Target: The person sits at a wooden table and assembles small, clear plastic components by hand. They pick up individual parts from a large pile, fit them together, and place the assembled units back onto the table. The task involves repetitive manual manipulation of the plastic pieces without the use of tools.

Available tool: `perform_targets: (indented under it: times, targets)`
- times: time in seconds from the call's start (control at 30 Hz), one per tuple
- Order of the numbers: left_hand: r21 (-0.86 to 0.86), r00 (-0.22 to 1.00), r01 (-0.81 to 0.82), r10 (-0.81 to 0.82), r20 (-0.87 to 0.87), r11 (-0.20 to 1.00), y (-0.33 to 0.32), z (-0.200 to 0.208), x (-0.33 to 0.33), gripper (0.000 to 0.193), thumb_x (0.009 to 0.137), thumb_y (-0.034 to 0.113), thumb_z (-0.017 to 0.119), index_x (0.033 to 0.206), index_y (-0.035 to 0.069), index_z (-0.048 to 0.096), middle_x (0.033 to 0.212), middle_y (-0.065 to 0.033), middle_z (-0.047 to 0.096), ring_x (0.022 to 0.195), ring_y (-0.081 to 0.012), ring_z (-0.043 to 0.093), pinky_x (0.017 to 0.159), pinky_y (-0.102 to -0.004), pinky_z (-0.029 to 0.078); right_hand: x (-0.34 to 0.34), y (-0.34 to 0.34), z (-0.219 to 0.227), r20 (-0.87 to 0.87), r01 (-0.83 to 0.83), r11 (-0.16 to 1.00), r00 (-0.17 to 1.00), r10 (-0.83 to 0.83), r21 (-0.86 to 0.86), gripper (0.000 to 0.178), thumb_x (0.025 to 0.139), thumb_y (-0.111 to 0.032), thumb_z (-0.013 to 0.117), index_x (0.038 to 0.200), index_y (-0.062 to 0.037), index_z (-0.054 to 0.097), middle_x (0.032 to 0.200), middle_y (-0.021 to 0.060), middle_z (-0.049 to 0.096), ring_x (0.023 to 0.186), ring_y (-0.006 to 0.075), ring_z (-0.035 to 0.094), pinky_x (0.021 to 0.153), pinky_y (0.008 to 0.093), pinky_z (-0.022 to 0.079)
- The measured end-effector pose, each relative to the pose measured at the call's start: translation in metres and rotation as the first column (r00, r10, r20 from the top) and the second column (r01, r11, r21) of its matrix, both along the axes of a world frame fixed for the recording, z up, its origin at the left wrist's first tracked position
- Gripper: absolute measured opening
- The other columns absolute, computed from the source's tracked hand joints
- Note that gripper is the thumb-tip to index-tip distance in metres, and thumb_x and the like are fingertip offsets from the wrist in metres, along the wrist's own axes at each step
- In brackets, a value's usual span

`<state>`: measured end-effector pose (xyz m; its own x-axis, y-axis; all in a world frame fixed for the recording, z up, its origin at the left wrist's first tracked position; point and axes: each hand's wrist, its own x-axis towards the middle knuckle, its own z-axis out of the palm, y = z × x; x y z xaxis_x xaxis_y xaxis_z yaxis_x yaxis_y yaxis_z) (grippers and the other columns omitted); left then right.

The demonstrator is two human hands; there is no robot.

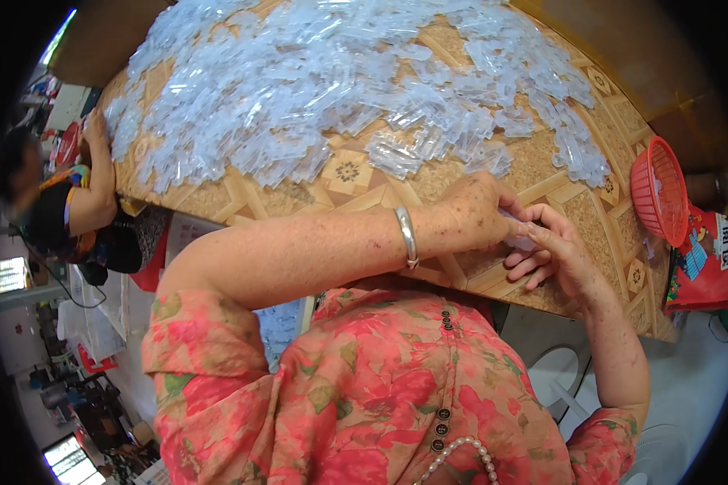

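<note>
Close to the table's near edge, my left hand (479,212) and my right hand (562,250) meet over a small translucent plastic piece (523,240). Fingers and thumbs of both hands pinch it, and they cover most of it, so its full shape is hidden. The lower fingers of my right hand are curled loosely beneath. A metal bangle circles my left wrist. Just beyond my hands lies a wide, loose heap of flat, clear, pale-bluish plastic pieces (299,97), spread over the wood-patterned tabletop (352,171).
A red plastic basket (658,190) stands at the table's right edge, with a red printed bag (700,263) beside it. Brown cardboard-like panels (671,65) rise behind the table. Another person (77,194) sits at the far left, an arm on the table edge.
</note>
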<state>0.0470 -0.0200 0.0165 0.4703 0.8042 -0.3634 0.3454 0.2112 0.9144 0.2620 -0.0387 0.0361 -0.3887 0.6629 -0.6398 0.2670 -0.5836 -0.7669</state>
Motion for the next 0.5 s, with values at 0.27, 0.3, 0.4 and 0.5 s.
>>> perform_targets:
  times: [0.27,0.3,0.4,0.5]
  targets:
    - [0.366,0.995,0.093,-0.098,-0.005,0.926,-0.045,0.021,-0.083,0.028,0.094,0.027,0.074,0.107,0.002,0.077,0.087,-0.009,0.077,0.076,-0.0138,0.072,0.067,-0.0311,0.057,0.001,-0.015,-0.005,-0.012,0.033,0.994,0.999,-0.032,0.105,0.064,0.099,-0.049,0.064,0.139,-0.0023,0.046,0.086,0.0144,0.069,0.067,0.0157,0.072,0.051,0.0208,0.055]
    - [0.205,0.996,0.087,-0.086,-0.014,0.975,-0.055,0.051,-0.107,0.031,0.093,0.029,0.075,0.105,0.001,0.077,0.087,-0.0089,0.077,0.075,-0.0143,0.071,0.067,-0.0314,0.056,0.003,-0.016,-0.007,-0.016,0.026,0.993,1.0,-0.024,0.114,0.065,0.099,-0.05,0.064,0.139,-0.0022,0.047,0.086,0.0144,0.069,0.067,0.0154,0.072,0.051,0.0207,0.055]
    - [0.198,0.93,0.199,-0.122,-0.346,0.96,-0.087,0.081,-0.189,0.03,0.088,0.032,0.079,0.097,0.004,0.08,0.089,-0.0128,0.077,0.08,-0.0243,0.074,0.074,-0.0363,0.057,0.004,-0.016,-0.008,-0.045,0.003,0.993,0.999,0.003,0.12,0.062,0.1,-0.049,0.064,0.138,-0.0022,0.048,0.085,0.0141,0.068,0.067,0.0149,0.072,0.05,0.0206,0.055]
    - [0.301,0.723,0.188,0.075,-0.687,0.935,-0.126,0.099,-0.234,0.034,0.084,0.03,0.083,0.105,0.003,0.077,0.087,-0.0127,0.075,0.077,-0.0267,0.073,0.073,-0.0374,0.056,0.005,-0.014,-0.011,-0.073,-0.018,0.995,0.997,0.025,0.097,0.056,0.102,-0.044,0.063,0.136,-0.0023,0.05,0.085,0.0135,0.068,0.066,0.015,0.072,0.049,0.0208,0.055]
